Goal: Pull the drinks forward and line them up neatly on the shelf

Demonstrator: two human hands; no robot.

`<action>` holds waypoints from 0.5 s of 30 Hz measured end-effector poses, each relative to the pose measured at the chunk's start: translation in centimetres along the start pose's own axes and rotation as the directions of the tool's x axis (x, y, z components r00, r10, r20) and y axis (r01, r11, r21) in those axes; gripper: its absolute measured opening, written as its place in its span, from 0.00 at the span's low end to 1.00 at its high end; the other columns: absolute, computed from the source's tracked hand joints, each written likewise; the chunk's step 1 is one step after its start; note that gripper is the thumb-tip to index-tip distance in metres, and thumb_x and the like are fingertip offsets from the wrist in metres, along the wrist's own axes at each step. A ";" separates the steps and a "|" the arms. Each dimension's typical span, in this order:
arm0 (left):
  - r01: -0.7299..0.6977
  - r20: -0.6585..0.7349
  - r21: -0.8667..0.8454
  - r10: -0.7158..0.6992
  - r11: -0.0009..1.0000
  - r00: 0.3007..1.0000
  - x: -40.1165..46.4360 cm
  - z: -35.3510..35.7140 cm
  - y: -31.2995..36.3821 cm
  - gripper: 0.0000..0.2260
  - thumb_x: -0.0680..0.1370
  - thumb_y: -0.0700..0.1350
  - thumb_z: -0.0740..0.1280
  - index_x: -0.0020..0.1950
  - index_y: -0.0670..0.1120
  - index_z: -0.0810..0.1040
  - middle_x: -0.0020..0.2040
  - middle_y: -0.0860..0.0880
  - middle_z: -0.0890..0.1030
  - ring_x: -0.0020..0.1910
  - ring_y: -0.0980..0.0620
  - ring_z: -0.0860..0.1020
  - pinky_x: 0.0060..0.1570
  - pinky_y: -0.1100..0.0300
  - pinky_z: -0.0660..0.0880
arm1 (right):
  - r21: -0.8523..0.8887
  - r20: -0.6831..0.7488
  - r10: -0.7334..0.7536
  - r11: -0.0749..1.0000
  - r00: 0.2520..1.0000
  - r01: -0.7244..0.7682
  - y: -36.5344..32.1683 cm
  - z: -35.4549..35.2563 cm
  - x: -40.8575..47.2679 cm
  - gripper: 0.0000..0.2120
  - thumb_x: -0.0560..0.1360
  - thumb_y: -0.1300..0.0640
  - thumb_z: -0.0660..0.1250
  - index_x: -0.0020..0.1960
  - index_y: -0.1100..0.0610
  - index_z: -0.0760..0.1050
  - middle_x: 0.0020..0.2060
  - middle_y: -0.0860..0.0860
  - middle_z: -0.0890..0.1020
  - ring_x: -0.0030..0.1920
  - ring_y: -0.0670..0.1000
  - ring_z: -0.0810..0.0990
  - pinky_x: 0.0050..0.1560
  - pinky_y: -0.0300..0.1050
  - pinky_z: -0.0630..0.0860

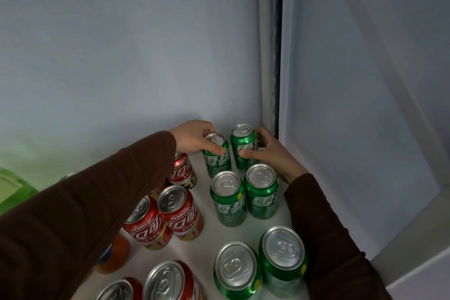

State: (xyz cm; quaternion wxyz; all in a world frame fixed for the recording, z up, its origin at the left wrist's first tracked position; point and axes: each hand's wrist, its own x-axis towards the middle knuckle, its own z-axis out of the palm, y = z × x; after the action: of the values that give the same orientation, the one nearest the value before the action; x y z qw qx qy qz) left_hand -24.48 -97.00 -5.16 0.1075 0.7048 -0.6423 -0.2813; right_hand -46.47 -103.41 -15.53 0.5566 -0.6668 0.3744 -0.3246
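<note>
Brown-sleeved arms reaching to the shelf's (204, 241) back corner, left hand (194, 136) clamped from above on rear-left green can (218, 158), right hand (265, 151) wrapped around rear-right green can (244, 147), more green cans (243, 197) nearer, red cola cans (168, 214) left

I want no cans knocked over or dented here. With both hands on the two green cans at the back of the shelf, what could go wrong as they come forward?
1. The middle pair of green cans stands directly in front, so the back cans, gripped by the left hand and right hand, could bump and topple them.
2. The left sleeve hangs over the red cans and could brush them.
</note>
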 end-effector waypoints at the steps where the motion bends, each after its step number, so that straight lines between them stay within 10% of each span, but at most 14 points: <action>1: 0.000 -0.001 0.005 0.000 1.000 1.000 0.0 0.1 0.1 0.20 0.68 0.54 0.79 0.54 0.47 0.80 0.51 0.49 0.84 0.51 0.49 0.82 0.60 0.46 0.76 | 0.011 0.003 0.002 1.000 1.000 -0.002 0.0 0.1 -0.1 0.36 0.61 0.44 0.82 0.65 0.47 0.72 0.62 0.47 0.79 0.63 0.50 0.77 0.65 0.55 0.74; 15: 0.063 -0.043 0.045 -0.061 0.997 0.997 -1.3 1.1 1.3 0.23 0.71 0.53 0.77 0.61 0.47 0.77 0.56 0.49 0.81 0.55 0.49 0.79 0.61 0.51 0.75 | 0.091 0.041 0.024 0.995 0.999 -0.028 0.0 0.6 -0.5 0.36 0.68 0.56 0.81 0.72 0.52 0.68 0.69 0.53 0.75 0.67 0.54 0.75 0.66 0.53 0.73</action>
State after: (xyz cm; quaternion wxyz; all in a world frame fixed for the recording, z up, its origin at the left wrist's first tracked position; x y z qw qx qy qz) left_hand -26.17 -95.74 -5.07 0.0956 0.7324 -0.6241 -0.2547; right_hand -46.22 -102.65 -15.59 0.5980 -0.6420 0.3568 -0.3207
